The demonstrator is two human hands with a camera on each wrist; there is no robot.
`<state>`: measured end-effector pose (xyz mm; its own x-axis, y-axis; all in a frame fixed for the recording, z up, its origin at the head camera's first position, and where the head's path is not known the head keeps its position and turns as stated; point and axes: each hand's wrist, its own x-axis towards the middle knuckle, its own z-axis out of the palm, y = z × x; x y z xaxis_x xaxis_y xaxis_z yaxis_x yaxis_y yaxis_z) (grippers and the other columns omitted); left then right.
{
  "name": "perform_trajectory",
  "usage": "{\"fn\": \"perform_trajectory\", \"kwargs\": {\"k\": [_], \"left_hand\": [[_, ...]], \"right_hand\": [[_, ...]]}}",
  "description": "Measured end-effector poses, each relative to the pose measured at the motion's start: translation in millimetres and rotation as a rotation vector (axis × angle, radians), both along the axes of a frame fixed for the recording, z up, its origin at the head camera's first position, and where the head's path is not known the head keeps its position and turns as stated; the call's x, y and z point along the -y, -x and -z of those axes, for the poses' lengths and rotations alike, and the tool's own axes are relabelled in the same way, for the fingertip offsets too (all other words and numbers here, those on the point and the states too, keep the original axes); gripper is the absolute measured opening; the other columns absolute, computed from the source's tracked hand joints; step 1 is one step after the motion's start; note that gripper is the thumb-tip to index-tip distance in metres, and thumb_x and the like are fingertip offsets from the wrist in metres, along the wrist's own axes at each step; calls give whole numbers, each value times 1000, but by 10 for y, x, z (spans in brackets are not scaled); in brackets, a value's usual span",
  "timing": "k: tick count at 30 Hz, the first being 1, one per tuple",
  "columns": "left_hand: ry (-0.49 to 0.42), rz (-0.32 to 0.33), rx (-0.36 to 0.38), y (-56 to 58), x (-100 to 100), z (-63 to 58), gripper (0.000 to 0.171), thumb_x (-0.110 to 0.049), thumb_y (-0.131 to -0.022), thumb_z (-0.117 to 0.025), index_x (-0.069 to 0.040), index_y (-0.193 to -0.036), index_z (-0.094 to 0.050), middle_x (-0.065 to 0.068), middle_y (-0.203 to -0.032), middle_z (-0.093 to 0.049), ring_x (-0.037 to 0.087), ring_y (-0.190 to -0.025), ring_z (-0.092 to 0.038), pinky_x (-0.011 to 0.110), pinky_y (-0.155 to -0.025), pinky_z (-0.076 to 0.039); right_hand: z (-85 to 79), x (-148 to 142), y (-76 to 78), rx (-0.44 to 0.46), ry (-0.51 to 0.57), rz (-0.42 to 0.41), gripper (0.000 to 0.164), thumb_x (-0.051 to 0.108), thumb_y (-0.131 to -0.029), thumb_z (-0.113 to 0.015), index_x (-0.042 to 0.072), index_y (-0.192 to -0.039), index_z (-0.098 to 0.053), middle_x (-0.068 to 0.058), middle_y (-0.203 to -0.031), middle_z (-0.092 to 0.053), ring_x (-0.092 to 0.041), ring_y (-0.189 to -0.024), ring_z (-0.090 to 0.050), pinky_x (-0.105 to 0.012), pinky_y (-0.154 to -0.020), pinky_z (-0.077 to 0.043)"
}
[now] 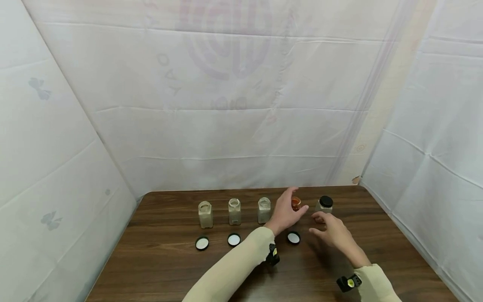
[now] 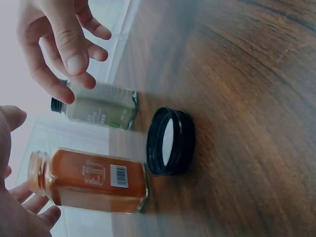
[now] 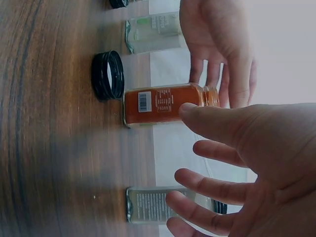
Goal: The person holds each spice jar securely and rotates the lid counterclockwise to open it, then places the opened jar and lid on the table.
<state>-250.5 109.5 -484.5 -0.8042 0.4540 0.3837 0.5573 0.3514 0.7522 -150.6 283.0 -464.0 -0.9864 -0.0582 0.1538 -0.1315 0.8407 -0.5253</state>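
Note:
An uncapped glass jar of orange-red powder stands upright on the table. My left hand is at that jar's neck, fingers loosely spread behind it and thumb apart in front; it overlaps most of the jar in the head view. To the right, my right hand hovers with its fingers apart and nothing between them. Just beyond it stands a jar with a black cap, its pale contents showing in the left wrist view. A black lid with a white liner lies inside-up in front of the orange-red jar.
Left of my hands, three uncapped jars of pale contents, a left one, a middle one and a right one, stand in the same row. Two upturned lids lie before them. White sheeting encloses the wooden table.

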Motion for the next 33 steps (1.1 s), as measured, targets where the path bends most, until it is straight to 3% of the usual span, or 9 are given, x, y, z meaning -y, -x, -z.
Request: {"fn": "perform_trajectory", "kwargs": {"k": [4,7,12,16,19,23,29,33], "left_hand": [[6,27,-7,-37,-13,-46,65,-35,-99,-70,-20,-155,-40,4,-143,-54,15,-102,-65,23,-84,-54],[9,50,-15,-63,-26,-75,65,-35,-100,-69,-20,-156,-39,4,-141,-54,19,-97,-67,22,-81,-53],[23,33,-71,-108,-65,-129,64,-35,-100,-68,-19,-155,-40,4,-142,-54,19,-91,-66,21,-79,-52],[21,18,-138,-152,-116,-188,63,-33,-100,-69,-17,-154,-41,3,-149,-50,19,-112,-64,24,-89,-53],[6,18,-205,-184,-165,-233,61,-30,-99,-70,-16,-152,-42,4,-151,-50,20,-131,-56,30,-102,-50],[-15,22,-264,-220,-230,-262,61,-24,-98,-72,-15,-151,-43,5,-151,-50,19,-139,-49,34,-109,-46],[-11,38,-256,-272,-313,-244,67,-13,-95,-75,-12,-153,-41,8,-154,-48,18,-141,-48,32,-111,-43],[-7,61,-213,-302,-358,-211,71,-10,-94,-75,-12,-155,-38,10,-157,-45,20,-142,-47,31,-112,-43]], "right_hand": [[-8,-56,-31,-4,-3,13,42,18,-90,-81,0,-125,-66,-24,-117,-70,-41,-103,-69,-58,-81,-55],[0,-116,-50,-7,-9,28,44,20,-90,-81,0,-126,-65,-25,-118,-69,-41,-101,-69,-58,-79,-56],[16,-202,-74,1,-33,50,45,22,-90,-80,0,-127,-65,-25,-118,-68,-41,-100,-67,-57,-77,-55],[30,-262,-91,16,-44,57,46,22,-91,-79,0,-128,-64,-25,-121,-67,-42,-102,-65,-57,-77,-55],[31,-303,-102,3,-51,59,48,22,-91,-79,0,-130,-62,-27,-122,-66,-43,-102,-65,-58,-77,-54],[25,-348,-126,-40,-61,69,50,20,-91,-79,-3,-131,-60,-29,-121,-65,-46,-103,-65,-60,-79,-54],[18,-410,-162,-72,-65,108,55,17,-91,-79,-6,-135,-55,-33,-122,-63,-50,-105,-64,-62,-80,-53],[17,-453,-164,-78,-60,114,56,16,-92,-78,-6,-137,-54,-34,-124,-61,-51,-106,-63,-62,-80,-54]]}}
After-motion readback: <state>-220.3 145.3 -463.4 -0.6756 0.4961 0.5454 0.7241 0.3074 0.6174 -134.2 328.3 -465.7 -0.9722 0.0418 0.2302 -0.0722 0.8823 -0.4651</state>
